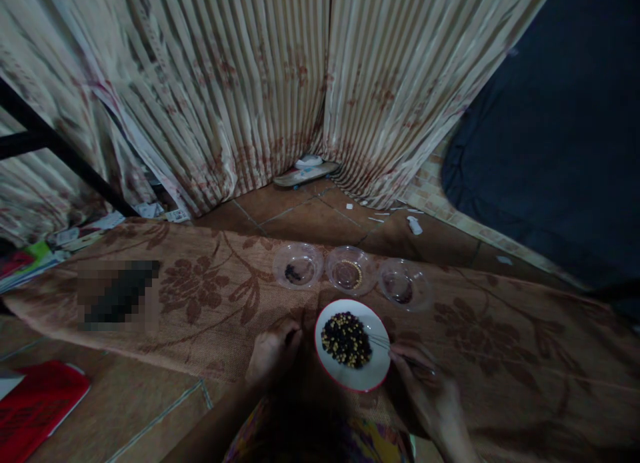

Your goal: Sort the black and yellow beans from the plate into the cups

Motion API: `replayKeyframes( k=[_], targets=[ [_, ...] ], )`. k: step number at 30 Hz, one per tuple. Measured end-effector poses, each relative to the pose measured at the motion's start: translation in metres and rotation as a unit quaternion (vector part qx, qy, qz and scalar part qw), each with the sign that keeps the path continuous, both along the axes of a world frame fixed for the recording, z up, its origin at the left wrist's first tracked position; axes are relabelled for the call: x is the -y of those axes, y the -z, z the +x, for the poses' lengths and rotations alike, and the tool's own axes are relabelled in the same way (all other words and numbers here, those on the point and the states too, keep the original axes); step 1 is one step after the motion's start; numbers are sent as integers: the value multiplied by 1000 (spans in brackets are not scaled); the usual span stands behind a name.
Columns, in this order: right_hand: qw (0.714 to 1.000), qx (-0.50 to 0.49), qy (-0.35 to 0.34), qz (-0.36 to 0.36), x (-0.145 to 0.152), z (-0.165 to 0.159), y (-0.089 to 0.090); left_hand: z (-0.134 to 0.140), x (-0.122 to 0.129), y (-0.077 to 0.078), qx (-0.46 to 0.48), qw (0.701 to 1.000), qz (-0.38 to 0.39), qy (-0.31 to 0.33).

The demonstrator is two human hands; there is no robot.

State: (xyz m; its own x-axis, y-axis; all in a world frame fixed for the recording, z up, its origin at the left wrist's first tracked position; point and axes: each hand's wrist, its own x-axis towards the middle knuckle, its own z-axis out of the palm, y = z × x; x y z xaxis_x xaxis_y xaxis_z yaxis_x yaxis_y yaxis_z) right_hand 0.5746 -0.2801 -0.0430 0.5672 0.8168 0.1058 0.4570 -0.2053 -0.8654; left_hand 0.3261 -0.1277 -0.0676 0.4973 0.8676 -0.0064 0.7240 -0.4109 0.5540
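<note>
A white plate with a red rim [378,372] bears a heap of mixed dark and yellow beans [346,340]. My right hand [425,383] is at the plate's right side, closed on a pair of thin metal tweezers [380,342] whose tips reach over the plate toward the heap. Left of the plate, my left hand [275,350] rests curled on the cloth, with nothing visible in it. Behind the plate stand three clear plastic bowls: the left bowl [280,266] holds a few dark beans, the middle bowl [333,260] yellow ones, the right bowl [423,293] a few dark reddish ones.
A brown flowered cloth [240,336] covers the low table. A blurred-out dark object [120,296] lies at left. Beyond the table are striped curtains [265,83], a skateboard [305,175] and white scraps [414,224] on the tiled floor. A red bag [45,403] lies lower left.
</note>
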Motion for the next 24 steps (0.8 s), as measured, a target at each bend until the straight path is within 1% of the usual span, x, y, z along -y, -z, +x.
replayKeyframes(
  k=[7,11,16,24],
  targets=[
    [1000,8,0,2,3,0,4,0,-1,2,1,1000,-5,-4],
    [1000,5,6,6,3,-2,2,0,0,2,3,1000,-11,1],
    [1000,2,5,21,3,-5,-2,0,0,1,9,1000,-14,-1],
    [1000,14,13,8,6,-1,2,1,0,-2,15,1000,-16,-10]
  ],
)
